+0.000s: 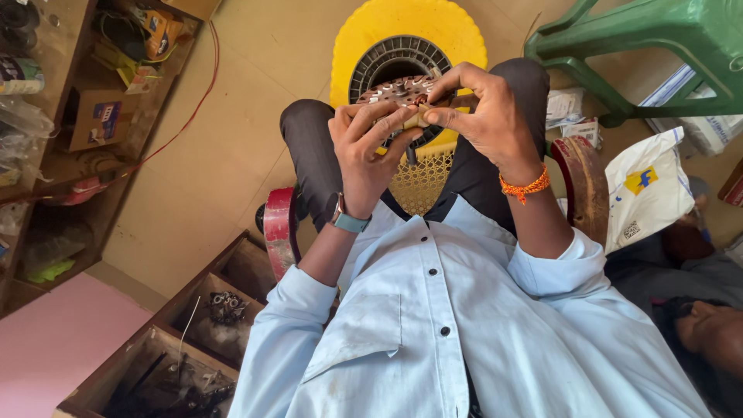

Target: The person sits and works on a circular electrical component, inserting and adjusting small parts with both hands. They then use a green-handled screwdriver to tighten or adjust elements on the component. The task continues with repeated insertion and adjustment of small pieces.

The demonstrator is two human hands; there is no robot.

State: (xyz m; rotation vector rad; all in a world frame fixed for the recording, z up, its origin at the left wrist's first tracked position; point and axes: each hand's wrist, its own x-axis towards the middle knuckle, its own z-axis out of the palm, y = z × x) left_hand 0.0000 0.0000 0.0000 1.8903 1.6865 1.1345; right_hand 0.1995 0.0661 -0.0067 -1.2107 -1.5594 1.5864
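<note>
Above the lap, between both hands: round toothed metal stator core wound with copper wire [393, 91], held tilted over the knees. Left hand [364, 151] closed around its near rim, fingers curled over the top. Right hand [484, 116] pinching a small pale strip [418, 118] against the windings, thumb and forefinger shut on it. Just behind, round yellow plastic stool [433, 31] bearing dark ribbed metal ring [398, 58]. Farther right, green plastic stool [658, 39]; lower left, wooden compartment tray of metal parts [193, 340].
</note>
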